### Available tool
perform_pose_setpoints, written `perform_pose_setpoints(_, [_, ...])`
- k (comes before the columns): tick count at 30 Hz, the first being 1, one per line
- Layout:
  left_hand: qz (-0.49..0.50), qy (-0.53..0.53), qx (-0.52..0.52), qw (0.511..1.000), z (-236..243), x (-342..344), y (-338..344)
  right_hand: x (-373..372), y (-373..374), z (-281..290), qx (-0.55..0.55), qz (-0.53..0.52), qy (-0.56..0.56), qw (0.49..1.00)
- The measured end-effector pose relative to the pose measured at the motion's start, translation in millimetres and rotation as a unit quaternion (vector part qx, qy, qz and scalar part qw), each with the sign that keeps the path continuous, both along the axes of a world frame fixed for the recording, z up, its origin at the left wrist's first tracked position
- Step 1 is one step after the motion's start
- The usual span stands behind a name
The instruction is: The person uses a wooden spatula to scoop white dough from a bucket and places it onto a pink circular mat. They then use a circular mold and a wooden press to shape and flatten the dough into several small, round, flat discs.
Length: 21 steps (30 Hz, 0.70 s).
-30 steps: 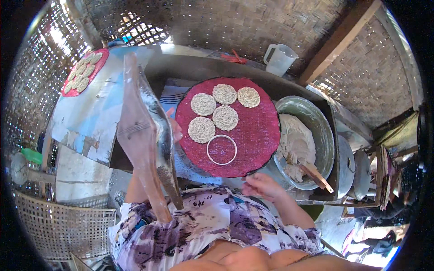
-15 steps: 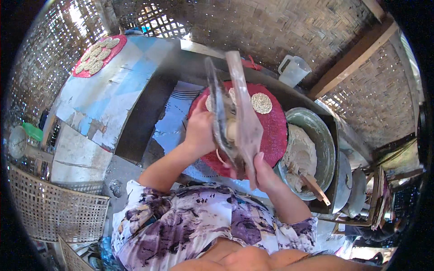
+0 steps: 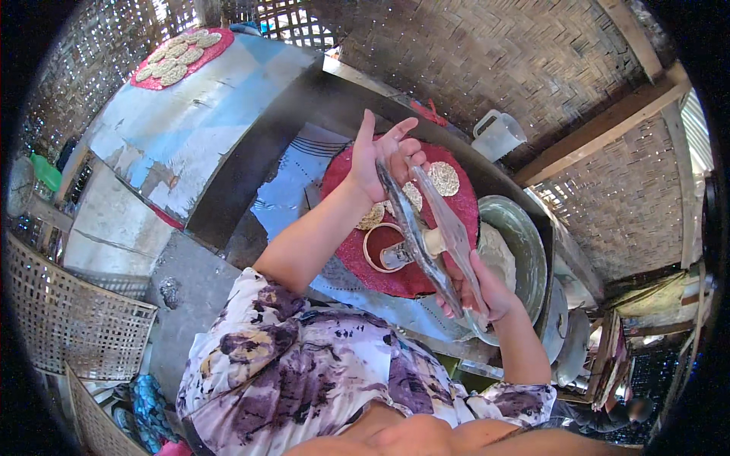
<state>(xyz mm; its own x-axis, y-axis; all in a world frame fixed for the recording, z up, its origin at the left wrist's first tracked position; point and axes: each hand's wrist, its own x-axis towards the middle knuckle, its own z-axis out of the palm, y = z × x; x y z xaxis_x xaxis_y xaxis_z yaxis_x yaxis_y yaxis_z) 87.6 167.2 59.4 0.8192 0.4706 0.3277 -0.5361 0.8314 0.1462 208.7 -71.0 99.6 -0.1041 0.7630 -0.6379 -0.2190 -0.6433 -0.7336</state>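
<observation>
Between my hands stand two thin flat panels on edge: a dark glossy panel (image 3: 411, 220) and a pale, see-through panel (image 3: 450, 220), a little apart. A pale lump of dough (image 3: 434, 242) shows between them. My left hand (image 3: 386, 158) is at their far end, thumb and index finger stretched out, the other fingers curled around the edges. My right hand (image 3: 490, 287) grips the near end, its fingertips showing past the dark panel. Beneath lies a round red tray (image 3: 353, 266) with several patterned flat dough discs (image 3: 443, 179) and a round cup (image 3: 378, 245) with reddish-brown contents.
Right of the tray, a metal basin (image 3: 532, 262) holds a mass of dough (image 3: 494, 251). A clear plastic jug (image 3: 499, 135) stands by the woven wall (image 3: 494, 61). Far left, another red tray (image 3: 220, 52) bears several discs on a worn blue-white board (image 3: 182, 129).
My left hand has slid to the panels' far end, its thumb and index finger now stretched out. The panels have tilted and shifted right, uncovering more discs and the cup.
</observation>
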Motion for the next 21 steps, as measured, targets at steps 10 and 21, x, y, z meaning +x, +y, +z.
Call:
perform_pose_setpoints(10, [0.044,0.030,-0.029,0.998,-31.6,-9.1,0.9,-11.0,7.8,-1.2,-0.054,-0.008,-0.127,0.990])
perform_pose_setpoints(21, [0.042,0.000,-0.001,0.999,-20.4,-14.3,42.0,-25.2,38.8,-4.8,0.026,-0.022,-0.304,0.952])
